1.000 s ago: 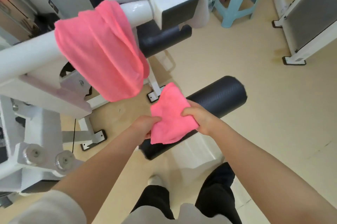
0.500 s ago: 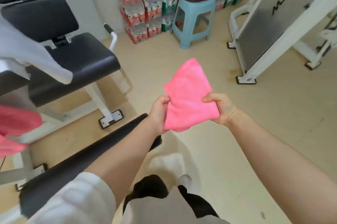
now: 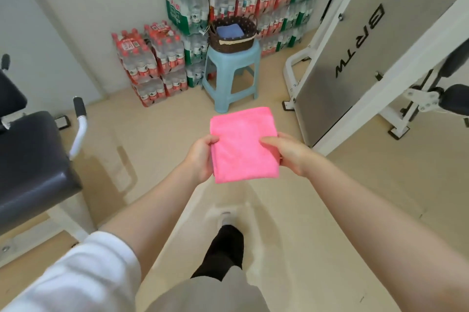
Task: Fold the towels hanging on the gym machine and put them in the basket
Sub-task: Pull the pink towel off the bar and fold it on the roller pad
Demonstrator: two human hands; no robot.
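**Operator:** While the view looks forward and down, what occupies the left side?

**Inspector:** Black padded seat (image 3: 30, 159) with a white handle bar (image 3: 78, 131), standing on the floor (image 3: 152, 139). Further back, against the wall: stacked bottled-water packs (image 3: 152, 68).

**Operator:** State of the hands?

**Inspector:** Left hand (image 3: 201, 156) pinches the left edge of the folded pink towel (image 3: 243, 144), thumb on top. Right hand (image 3: 286, 153) pinches the right edge likewise. The towel is held flat, square, in mid-air between them, above the floor.

**Operator:** Location of the basket?

**Inspector:** Dark wicker basket (image 3: 233, 43) sits on the light blue stool (image 3: 231, 78), beyond the towel, well apart from it. A folded blue towel (image 3: 229, 30) lies inside. Right of the stool: white-framed machine panel (image 3: 368, 52).
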